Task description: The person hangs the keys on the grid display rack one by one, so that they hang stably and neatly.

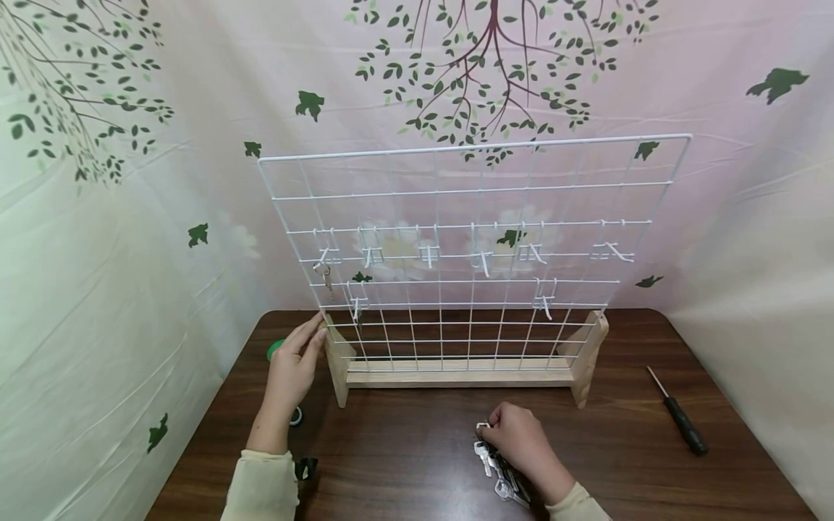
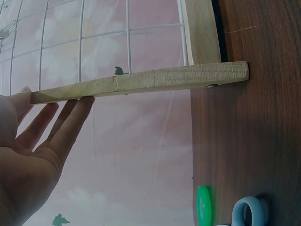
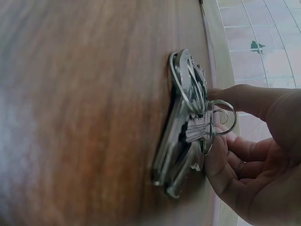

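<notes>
A white wire grid rack point(image 1: 476, 147) stands upright in a wooden base. My left hand point(image 1: 292, 369) holds the rack's left wooden side piece point(image 2: 141, 81), thumb on one face and fingers on the other. Low over the table at front right, my right hand point(image 1: 521, 438) pinches a bunch of metal keys point(image 3: 188, 132) near its rings. The keys lie on or just above the tabletop; I cannot tell which. Several white hooks point(image 1: 428, 255) hang on the grid. A small key ring point(image 1: 322, 268) hangs from the upper left hook, and something dark hangs at the lower left one.
To the right on the brown table point(image 1: 625, 463) lies a black-handled screwdriver point(image 1: 684, 427). A green round object point(image 1: 275, 350), a blue-grey loop point(image 2: 250, 203) and a small black object point(image 1: 305, 468) are at the left. Printed cloth point(image 1: 208, 130) surrounds the table.
</notes>
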Tool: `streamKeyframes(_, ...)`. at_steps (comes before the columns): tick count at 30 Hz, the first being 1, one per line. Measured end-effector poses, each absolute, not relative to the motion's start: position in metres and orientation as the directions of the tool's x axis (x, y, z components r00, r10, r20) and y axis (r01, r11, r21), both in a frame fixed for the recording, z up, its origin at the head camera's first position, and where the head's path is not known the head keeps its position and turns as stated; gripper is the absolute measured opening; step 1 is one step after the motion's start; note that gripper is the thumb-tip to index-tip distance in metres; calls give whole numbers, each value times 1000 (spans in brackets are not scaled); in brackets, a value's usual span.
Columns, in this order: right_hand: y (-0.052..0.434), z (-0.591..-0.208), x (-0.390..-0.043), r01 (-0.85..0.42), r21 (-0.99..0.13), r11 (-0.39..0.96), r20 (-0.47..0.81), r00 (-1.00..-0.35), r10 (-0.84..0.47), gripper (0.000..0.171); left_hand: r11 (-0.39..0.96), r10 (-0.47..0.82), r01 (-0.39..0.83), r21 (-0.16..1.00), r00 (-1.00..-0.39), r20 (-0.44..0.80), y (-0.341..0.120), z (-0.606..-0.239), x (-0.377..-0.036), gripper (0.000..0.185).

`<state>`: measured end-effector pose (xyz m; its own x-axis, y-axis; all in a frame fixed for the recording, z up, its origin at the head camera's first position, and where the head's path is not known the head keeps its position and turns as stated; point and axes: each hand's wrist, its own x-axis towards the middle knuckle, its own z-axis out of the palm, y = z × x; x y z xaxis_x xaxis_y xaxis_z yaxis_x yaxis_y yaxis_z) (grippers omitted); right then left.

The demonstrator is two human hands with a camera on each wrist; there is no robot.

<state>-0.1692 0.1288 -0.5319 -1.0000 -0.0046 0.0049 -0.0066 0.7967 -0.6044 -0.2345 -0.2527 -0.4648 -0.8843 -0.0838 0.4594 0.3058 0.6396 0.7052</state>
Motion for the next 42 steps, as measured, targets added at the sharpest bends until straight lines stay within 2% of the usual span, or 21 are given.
streamKeyframes(7,132,-539,-170,-63,-610,790,70,-997,-25,18,644,-82,304,702,-885,458,-252,-465,-234,43)
streamKeyframes(16,131,-529,-171,-5,-621,783,2,-1000,-5,23,655,-82,312,688,-876,475,-252,-463,-235,43)
streamKeyframes(24,134,-529,-170,25,-652,758,-37,-999,1,19,650,-83,301,698,-885,459,-253,-465,-234,44)
streamKeyframes(42,139,-533,-170,17,-700,714,-35,-999,-11,15,624,-90,283,728,-900,427,-251,-463,-232,44)
